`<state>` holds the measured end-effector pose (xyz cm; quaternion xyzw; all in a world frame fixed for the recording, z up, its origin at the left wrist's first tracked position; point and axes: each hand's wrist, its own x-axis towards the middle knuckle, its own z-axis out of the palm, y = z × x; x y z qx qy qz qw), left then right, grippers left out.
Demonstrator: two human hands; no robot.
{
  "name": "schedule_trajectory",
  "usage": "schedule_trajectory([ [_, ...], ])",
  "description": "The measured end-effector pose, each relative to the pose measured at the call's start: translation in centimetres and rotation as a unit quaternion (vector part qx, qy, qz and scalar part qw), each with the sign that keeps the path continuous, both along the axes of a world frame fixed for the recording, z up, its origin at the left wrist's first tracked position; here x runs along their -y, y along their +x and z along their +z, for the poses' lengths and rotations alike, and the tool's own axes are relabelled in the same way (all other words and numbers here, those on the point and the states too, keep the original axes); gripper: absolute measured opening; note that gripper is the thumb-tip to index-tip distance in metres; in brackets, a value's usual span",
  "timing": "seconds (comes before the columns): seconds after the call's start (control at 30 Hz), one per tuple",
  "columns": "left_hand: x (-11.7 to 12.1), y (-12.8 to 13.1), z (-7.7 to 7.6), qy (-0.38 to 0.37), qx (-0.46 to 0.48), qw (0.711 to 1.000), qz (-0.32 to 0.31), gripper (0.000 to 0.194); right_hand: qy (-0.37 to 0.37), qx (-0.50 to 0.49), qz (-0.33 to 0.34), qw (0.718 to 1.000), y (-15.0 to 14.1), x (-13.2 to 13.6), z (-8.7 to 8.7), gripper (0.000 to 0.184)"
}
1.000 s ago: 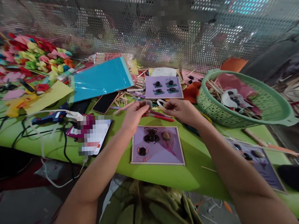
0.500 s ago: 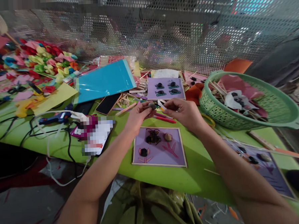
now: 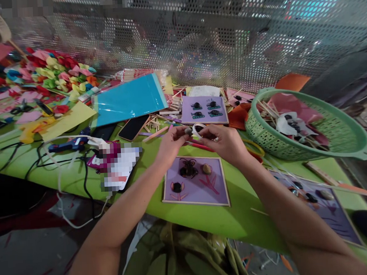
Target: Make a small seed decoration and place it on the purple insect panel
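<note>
The left hand (image 3: 171,145) has its grip closed on a small grey stone (image 3: 187,131), above the table (image 3: 241,188). Just to the right, the right hand (image 3: 226,142) pinches a curved white strip (image 3: 194,132); whether strip and stone touch, I cannot tell. A framed purple picture (image 3: 193,193) lies nearer, a green basket (image 3: 268,139) to the right, a purple card (image 3: 205,119) farther.

And here's a perforated wall (image 3: 191,42) behind the green table (image 3: 242,200), bluish light (image 3: 311,1) glowing upper right, littered grey floor (image 3: 23,256) below!
</note>
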<state>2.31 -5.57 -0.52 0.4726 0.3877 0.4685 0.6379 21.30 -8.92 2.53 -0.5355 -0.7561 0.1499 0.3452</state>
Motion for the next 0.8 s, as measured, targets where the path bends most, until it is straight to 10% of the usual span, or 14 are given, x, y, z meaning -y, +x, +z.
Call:
schedule_trajectory([
  [0.43,0.1,0.2,-0.6,0.048,-0.052,0.997,-0.019,0.032,0.164,0.177,-0.005,0.970,-0.5,0.0,-1.9,0.020],
  [0.8,0.3,0.0,-0.1,0.078,-0.090,0.992,-0.046,0.027,0.053,0.012,-0.015,0.998,-1.0,0.1,-0.8,0.009],
])
